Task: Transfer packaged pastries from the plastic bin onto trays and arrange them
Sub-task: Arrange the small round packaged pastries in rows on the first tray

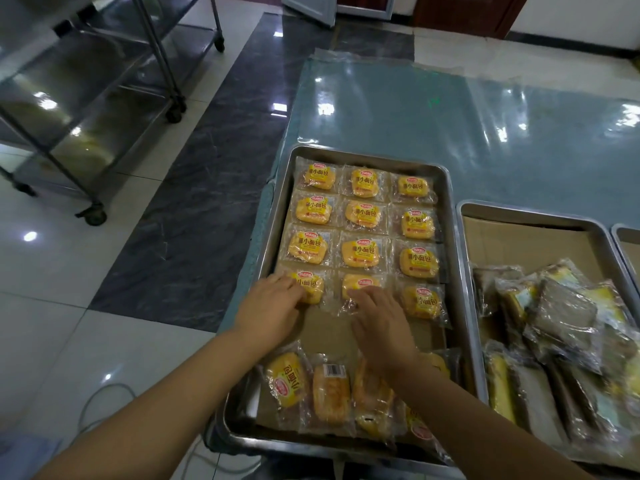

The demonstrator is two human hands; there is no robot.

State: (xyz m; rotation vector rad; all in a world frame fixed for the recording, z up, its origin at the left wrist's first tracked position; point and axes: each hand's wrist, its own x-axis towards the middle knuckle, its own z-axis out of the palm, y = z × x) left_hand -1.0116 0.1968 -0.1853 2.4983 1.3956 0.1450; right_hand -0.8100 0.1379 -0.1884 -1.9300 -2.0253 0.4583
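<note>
Pastries (360, 252), yellow-labelled in clear wrap, sit three per row on tray (451, 216); left hand (273, 306) and right hand (379, 322) press flat-fingered on two.

Packs (313, 211) in rows on the left tray (456, 258): each has a yellow label (360, 252) w/ "小面包" in dark chars, plus a red oval logo (369, 242) above, too small to read. Corner pack (285, 379) at that tray's near-left shows the same "小面包" upside down. The pack right of it carries a barcode (334, 370); digits not legible. Print on the piled packs (564, 317), right tray: unreadable.
</note>
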